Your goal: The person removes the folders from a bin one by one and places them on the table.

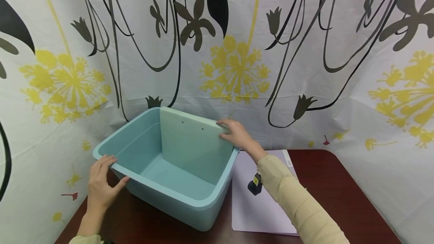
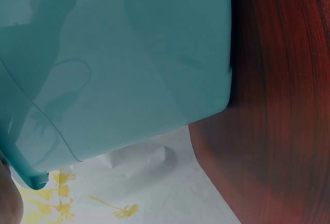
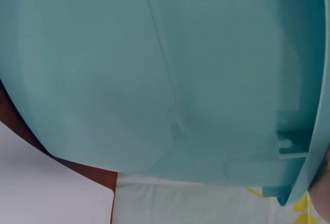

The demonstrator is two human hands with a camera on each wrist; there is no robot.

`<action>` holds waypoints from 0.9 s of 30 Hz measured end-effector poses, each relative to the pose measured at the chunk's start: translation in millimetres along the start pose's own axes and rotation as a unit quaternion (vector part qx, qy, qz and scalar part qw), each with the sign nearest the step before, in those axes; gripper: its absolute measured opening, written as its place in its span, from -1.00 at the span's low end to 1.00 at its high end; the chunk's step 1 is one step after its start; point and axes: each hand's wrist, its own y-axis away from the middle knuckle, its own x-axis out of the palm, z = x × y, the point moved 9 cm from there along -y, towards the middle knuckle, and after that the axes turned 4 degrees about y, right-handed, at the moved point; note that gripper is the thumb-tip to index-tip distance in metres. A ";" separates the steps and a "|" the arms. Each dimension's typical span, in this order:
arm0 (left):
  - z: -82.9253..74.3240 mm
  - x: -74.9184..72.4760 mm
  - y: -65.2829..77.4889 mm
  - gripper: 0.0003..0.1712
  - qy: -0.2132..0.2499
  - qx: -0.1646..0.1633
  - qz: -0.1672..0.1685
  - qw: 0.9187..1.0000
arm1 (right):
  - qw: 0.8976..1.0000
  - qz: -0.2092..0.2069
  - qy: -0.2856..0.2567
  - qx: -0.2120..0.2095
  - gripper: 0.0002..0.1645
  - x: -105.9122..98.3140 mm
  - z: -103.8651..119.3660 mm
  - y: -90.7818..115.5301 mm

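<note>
Blue plastic tub (image 1: 169,201) sits at an angle on the dark reddish wood-grain table (image 1: 325,191), its opening upward. Pale green flat panel (image 1: 196,142) stands on edge inside the tub, against the far wall, its top edge roughly level with the rim; two small dark holes observed near that edge. Right hand (image 1: 236,134) grips the panel at its upper right corner, fingers over the top edge and thumb on the near face; whether it also takes in the tub rim cannot be determined. Left hand (image 1: 101,183) holds the tub rim at the left corner, fingertips on top, thumb spread apart from them and set low against the front side. Both wrist views are largely filled by smooth tub wall. Flat lilac sheet (image 1: 251,210) lies just right of the tub, partly covered by the beige right sleeve (image 1: 295,195); a small black device (image 1: 255,184) with a yellow label shows beside the cuff. White floral-print curtain (image 1: 217,48) hangs behind the table.
</note>
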 end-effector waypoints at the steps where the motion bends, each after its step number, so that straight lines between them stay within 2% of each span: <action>1: 0.2 -0.1 -0.1 -0.04 0.000 -0.001 0.001 1.000 | 1.000 -0.005 -0.007 -0.001 -0.49 -0.3 0.5 0.2; 6: 1.5 -0.2 0.0 -0.04 -0.001 -0.004 0.004 1.000 | 0.998 -0.036 -0.044 -0.010 -0.55 -2.0 2.6 2.4; 11: 1.0 -0.9 0.1 -0.06 0.002 -0.002 0.001 1.000 | 0.993 -0.099 -0.056 -0.034 -0.59 -9.3 5.6 6.2; 18: 0.5 -1.7 -0.5 -0.07 0.003 0.000 -0.001 1.000 | 0.979 -0.185 -0.047 -0.065 -0.62 -27.2 13.0 13.2; 27: 1.6 -0.7 -0.2 -0.07 0.001 -0.004 0.003 1.000 | 0.961 -0.254 -0.085 -0.075 -0.63 -59.3 22.2 23.0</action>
